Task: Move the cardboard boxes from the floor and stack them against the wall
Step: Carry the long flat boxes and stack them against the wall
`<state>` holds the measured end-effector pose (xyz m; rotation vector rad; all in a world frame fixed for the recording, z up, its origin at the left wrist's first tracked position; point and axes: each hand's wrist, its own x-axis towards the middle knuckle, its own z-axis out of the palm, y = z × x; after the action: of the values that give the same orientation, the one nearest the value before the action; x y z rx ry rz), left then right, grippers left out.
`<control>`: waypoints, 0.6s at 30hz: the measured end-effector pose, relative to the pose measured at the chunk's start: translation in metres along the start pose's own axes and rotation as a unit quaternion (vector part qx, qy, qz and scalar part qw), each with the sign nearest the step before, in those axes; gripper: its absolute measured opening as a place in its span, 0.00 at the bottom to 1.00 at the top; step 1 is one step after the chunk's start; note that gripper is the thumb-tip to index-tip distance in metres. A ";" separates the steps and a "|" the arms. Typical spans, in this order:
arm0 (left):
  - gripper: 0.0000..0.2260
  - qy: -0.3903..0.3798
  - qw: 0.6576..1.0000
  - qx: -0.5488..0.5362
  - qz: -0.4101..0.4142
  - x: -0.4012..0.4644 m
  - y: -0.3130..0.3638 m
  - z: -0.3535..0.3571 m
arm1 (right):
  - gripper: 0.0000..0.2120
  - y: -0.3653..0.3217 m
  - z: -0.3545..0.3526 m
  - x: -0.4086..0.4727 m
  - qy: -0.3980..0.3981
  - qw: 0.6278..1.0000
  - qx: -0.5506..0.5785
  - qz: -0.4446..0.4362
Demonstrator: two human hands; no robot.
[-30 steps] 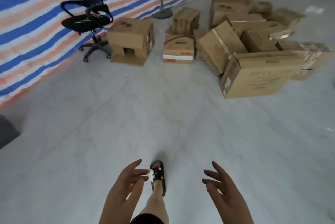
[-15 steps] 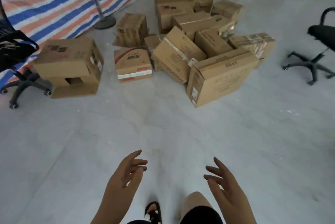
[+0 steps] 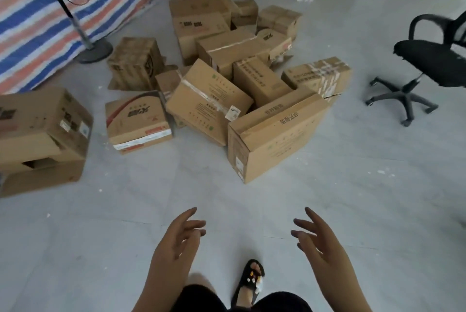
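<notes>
A heap of several cardboard boxes lies on the grey floor ahead. Nearest is a large flat box (image 3: 274,137) standing on edge. Left of it a taped box (image 3: 208,102) leans tilted, and a box with a red arc print (image 3: 137,122) sits flat. Far left, two boxes are stacked (image 3: 40,135) near the striped tarp wall (image 3: 37,14). My left hand (image 3: 176,243) and right hand (image 3: 320,243) hover low in front of me, fingers spread and relaxed, holding nothing, well short of the boxes.
A black office chair (image 3: 433,67) stands at the right. A fan stand with a round base (image 3: 94,50) rises by the tarp at upper left. My sandalled foot (image 3: 252,276) is on the floor between my hands. Bare floor lies between me and the heap.
I have walked closer and turned right: the boxes look larger and nearer, the left chair has left the view, and another chair has come in at the right. Both hands stay empty.
</notes>
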<state>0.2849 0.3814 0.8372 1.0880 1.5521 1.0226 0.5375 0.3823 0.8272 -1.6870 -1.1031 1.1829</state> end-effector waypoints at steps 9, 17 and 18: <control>0.14 -0.040 0.998 0.035 -0.038 0.146 0.023 0.027 | 0.21 -0.020 0.010 0.128 0.023 0.998 0.005 0.056; 0.15 -0.129 0.987 0.087 -0.049 0.331 0.057 0.029 | 0.20 -0.048 0.057 0.252 0.122 0.983 0.044 0.126; 0.15 -0.139 0.985 0.092 -0.051 0.355 0.062 0.029 | 0.20 -0.053 0.064 0.267 0.129 0.981 0.048 0.136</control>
<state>0.2688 0.7414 0.8085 1.2095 1.4764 0.6358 0.5154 0.6574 0.7850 -1.8960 -0.6624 1.1214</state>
